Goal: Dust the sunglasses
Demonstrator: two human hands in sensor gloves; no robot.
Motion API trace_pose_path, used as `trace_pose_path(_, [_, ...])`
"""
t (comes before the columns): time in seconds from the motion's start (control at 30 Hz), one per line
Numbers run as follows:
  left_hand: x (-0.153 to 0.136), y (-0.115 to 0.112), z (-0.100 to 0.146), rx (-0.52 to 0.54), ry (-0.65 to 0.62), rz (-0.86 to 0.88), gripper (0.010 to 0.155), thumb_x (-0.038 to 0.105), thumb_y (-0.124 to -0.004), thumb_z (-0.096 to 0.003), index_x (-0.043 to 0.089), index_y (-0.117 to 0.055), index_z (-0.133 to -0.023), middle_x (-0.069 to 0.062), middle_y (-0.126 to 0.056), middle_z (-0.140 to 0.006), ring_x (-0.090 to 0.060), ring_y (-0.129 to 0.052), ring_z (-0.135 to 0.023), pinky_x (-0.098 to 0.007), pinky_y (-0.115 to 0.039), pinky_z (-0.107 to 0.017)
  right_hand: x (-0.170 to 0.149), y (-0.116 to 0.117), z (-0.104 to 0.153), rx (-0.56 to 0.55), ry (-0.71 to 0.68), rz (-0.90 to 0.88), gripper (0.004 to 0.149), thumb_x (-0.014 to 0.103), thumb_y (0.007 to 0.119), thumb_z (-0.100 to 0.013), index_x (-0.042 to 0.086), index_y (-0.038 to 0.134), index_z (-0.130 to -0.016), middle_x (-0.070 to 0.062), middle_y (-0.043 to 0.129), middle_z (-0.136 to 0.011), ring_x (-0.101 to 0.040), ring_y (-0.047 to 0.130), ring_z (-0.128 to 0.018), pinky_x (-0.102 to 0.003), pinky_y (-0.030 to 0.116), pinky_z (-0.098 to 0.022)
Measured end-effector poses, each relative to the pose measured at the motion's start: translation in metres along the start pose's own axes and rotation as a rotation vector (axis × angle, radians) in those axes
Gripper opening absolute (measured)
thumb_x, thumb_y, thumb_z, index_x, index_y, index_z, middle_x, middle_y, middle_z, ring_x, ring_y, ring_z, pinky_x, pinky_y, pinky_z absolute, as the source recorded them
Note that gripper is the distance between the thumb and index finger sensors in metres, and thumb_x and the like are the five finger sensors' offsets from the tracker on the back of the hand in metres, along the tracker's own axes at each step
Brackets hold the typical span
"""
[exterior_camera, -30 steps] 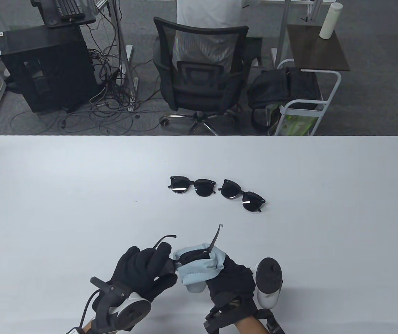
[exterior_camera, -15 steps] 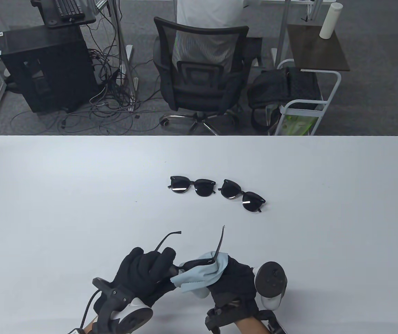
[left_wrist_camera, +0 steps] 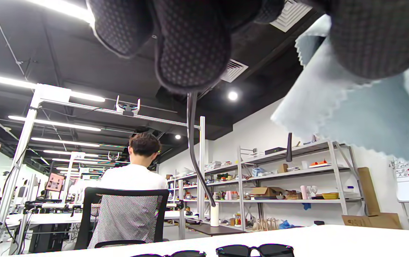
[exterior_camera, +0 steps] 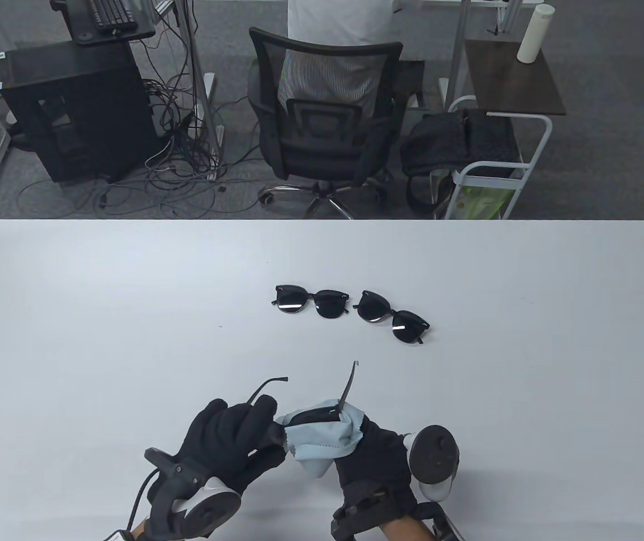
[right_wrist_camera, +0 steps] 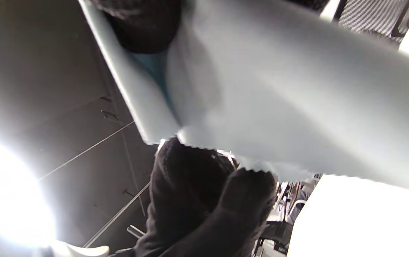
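Note:
My left hand (exterior_camera: 231, 437) grips one end of a pair of black sunglasses (exterior_camera: 313, 416) near the table's front edge; both temple arms stick up and away. My right hand (exterior_camera: 375, 451) holds a light blue cloth (exterior_camera: 322, 437) wrapped around the glasses' right lens. The cloth (left_wrist_camera: 350, 107) and one temple arm (left_wrist_camera: 193, 142) show in the left wrist view under my fingers (left_wrist_camera: 190, 43). The cloth (right_wrist_camera: 297, 89) fills the right wrist view.
Two more pairs of black sunglasses lie folded mid-table, one on the left (exterior_camera: 310, 300) and one on the right (exterior_camera: 392, 322). They also show at the bottom of the left wrist view (left_wrist_camera: 254, 250). An office chair (exterior_camera: 322, 112) stands beyond the table's far edge (exterior_camera: 322, 221).
The held glasses and cloth shifted slightly right and forward half a second ago, then back left; the cloth is bunched differently over the lens. The other sunglasses have not moved.

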State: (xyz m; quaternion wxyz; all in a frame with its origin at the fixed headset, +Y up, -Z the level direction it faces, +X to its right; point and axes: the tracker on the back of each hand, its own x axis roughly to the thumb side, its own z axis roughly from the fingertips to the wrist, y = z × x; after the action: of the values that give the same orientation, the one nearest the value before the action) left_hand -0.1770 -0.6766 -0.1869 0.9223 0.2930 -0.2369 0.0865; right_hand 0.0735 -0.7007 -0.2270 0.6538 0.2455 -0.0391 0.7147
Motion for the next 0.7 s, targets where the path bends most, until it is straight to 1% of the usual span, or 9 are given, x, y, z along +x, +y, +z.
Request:
trace_pose_path(0.07, [-0.001,0.0,0.0,-0.001,0.009,-0.005,0.092,0.07,-0.082,-0.0353,0.032,-0.042,-0.109,0.007,-0.075,-0.085,-0.01,-0.097,-0.056,-0.045,-0.076,-0.063,-0.002,0.001,-0.001,0.019,0.028,-0.042,0.045,0.033,0.077,-0.05,0.019,0.063,-0.09,0.003,0.087,-0.084,-0.02,0.09,-0.079,-0.04,0.072,-0.069])
trace_pose_path(0.13, [-0.002,-0.001,-0.001,-0.004,0.008,-0.008,0.091,0.07,-0.082,-0.0353,0.032,-0.042,-0.109,0.007,-0.074,-0.085,-0.01,-0.097,-0.056,-0.045,-0.076,-0.063,-0.003,0.001,-0.002,0.009,0.037,-0.021,0.047,0.03,0.084,-0.047,0.021,0.064,-0.089,0.005,0.088,-0.083,-0.018,0.091,-0.079,-0.039,0.073,-0.069])
trace_pose_path(0.27, [-0.001,-0.001,-0.001,-0.004,-0.004,-0.018,0.091,0.069,-0.083,-0.0351,0.032,-0.043,-0.108,0.007,-0.074,-0.085,-0.01,-0.096,-0.056,-0.045,-0.076,-0.063,-0.004,-0.002,-0.003,-0.016,0.041,0.028,0.049,0.031,0.092,-0.043,0.023,0.069,-0.085,0.008,0.092,-0.076,-0.015,0.096,-0.073,-0.037,0.078,-0.066])
trace_pose_path(0.37, [0.003,0.001,0.0,0.01,-0.024,-0.026,0.091,0.068,-0.084,-0.0351,0.031,-0.044,-0.108,0.007,-0.075,-0.084,-0.01,-0.096,-0.056,-0.045,-0.076,-0.063,-0.004,-0.003,-0.004,-0.035,0.039,0.063,0.048,0.036,0.096,-0.041,0.024,0.072,-0.081,0.01,0.095,-0.07,-0.012,0.1,-0.066,-0.035,0.081,-0.062])
trace_pose_path(0.47, [0.008,0.004,0.001,0.028,-0.041,-0.046,0.091,0.068,-0.084,-0.0351,0.031,-0.044,-0.108,0.007,-0.075,-0.084,-0.01,-0.097,-0.055,-0.045,-0.076,-0.062,0.0,-0.003,-0.002,-0.036,0.013,0.103,0.046,0.04,0.095,-0.041,0.025,0.07,-0.078,0.011,0.093,-0.066,-0.012,0.099,-0.062,-0.037,0.08,-0.062])
trace_pose_path(0.6, [0.009,0.002,0.001,0.022,-0.036,-0.035,0.091,0.069,-0.084,-0.0349,0.031,-0.044,-0.108,0.007,-0.075,-0.084,-0.01,-0.097,-0.055,-0.045,-0.077,-0.062,0.002,-0.003,0.0,-0.056,-0.01,0.153,0.044,0.047,0.091,-0.043,0.026,0.07,-0.075,0.012,0.092,-0.062,-0.011,0.099,-0.058,-0.037,0.079,-0.061])
trace_pose_path(0.7, [0.012,0.002,0.001,0.011,-0.039,-0.008,0.091,0.071,-0.083,-0.0338,0.031,-0.046,-0.108,0.008,-0.077,-0.083,-0.009,-0.098,-0.054,-0.044,-0.077,-0.062,0.001,-0.006,0.0,-0.075,-0.003,0.127,0.038,0.055,0.079,-0.048,0.027,0.072,-0.072,0.013,0.094,-0.057,-0.01,0.1,-0.054,-0.036,0.08,-0.06])
